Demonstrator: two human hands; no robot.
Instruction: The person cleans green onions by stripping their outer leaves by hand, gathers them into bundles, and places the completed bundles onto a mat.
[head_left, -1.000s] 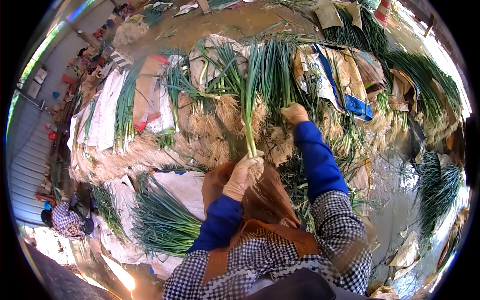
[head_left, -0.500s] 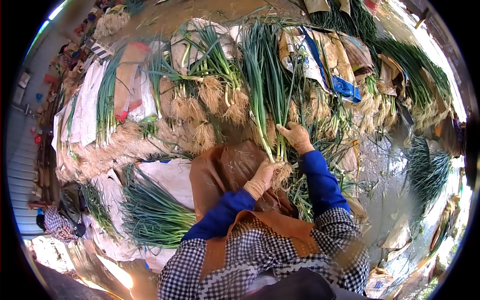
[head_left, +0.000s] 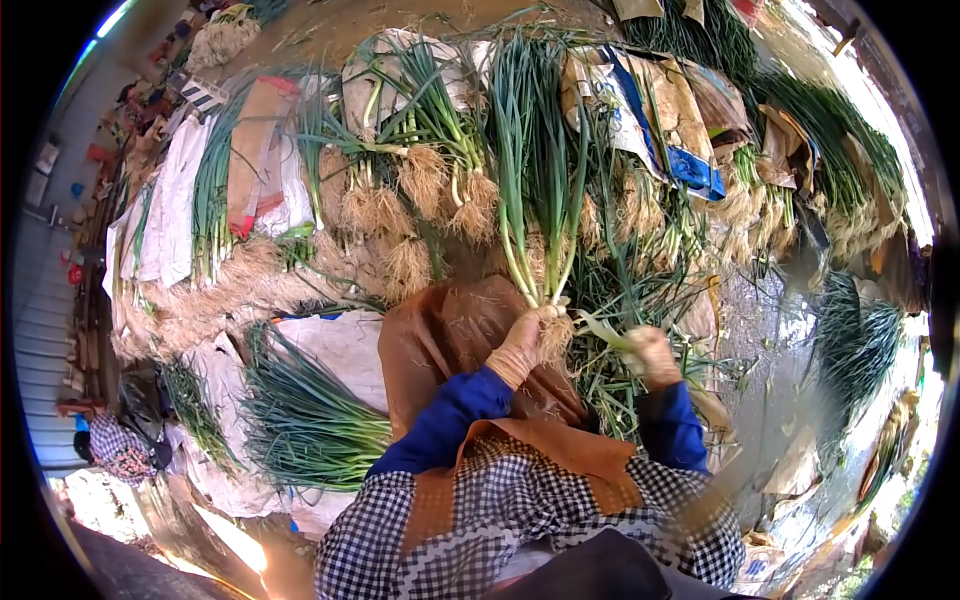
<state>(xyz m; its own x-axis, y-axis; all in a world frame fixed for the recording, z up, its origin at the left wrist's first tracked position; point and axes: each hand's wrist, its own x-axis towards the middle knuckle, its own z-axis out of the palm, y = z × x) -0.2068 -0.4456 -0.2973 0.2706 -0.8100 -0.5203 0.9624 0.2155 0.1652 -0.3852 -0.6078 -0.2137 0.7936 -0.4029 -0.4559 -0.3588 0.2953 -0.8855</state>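
Observation:
A small bunch of green onions [head_left: 540, 180] points away from me, with its long leaves spread over the heap. My left hand [head_left: 522, 345] is closed around the white stem ends, just above the pale roots [head_left: 556, 340]. Off to the right, my right hand [head_left: 652, 358], slightly blurred, grips a pale green outer leaf [head_left: 603, 335] that stretches from the base of the bunch. Beneath both hands lies a brown apron [head_left: 440, 345] over my lap.
Rooted green onions [head_left: 415, 180] lie in a row in front. Trimmed onions [head_left: 310, 420] rest on white sacking [head_left: 345, 360] at my left. Loose leaf scraps [head_left: 610, 385] pile up at my right, beside wet ground [head_left: 760, 350]. Another person [head_left: 125, 448] is at the far left.
My right hand has moved from the stems down and to the right, and a pale leaf strip now trails from it. The bunch's stems have spread apart in my left hand.

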